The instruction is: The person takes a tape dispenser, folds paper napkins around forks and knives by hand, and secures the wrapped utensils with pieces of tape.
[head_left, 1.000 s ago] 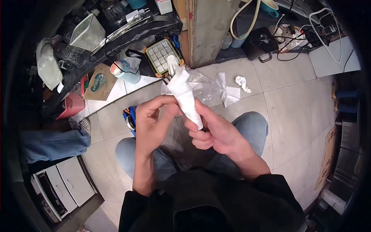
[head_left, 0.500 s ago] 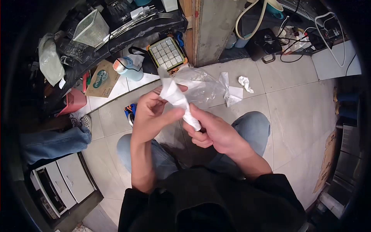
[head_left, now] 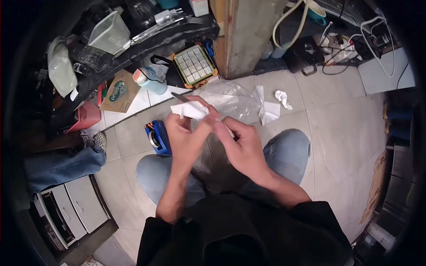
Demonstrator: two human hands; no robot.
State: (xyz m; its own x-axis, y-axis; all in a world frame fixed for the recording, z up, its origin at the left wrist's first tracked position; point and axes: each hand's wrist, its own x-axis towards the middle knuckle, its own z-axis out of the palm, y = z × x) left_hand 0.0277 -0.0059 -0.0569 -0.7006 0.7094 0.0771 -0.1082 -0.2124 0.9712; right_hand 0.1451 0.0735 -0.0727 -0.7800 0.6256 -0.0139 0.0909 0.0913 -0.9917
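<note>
A white paper wrap (head_left: 190, 109) sits between my two hands, with a dark, narrow tip of some object sticking out at its upper left. My left hand (head_left: 188, 133) is closed around the paper's left part. My right hand (head_left: 243, 148) meets it on the right, fingers closed on the other end of the wrapped object, where a bit of white shows. The fingers cover most of the object. On the floor beyond the hands are a clear plastic bag (head_left: 230, 98), a flat white paper piece (head_left: 269, 111) and a crumpled white paper (head_left: 283, 99).
A blue tape-like item (head_left: 159, 137) lies left of my knees. Beyond are a lit panel lamp (head_left: 193, 64), a light blue bottle (head_left: 153, 80), a cardboard piece (head_left: 120, 92) and a wire basket (head_left: 110, 34). Another person's jeans leg (head_left: 66, 167) is at left.
The wrapped object has tilted further left, and its dark tip now shows. My hands have come together, the right one moving up against the left. The paper's loose end has folded down.
</note>
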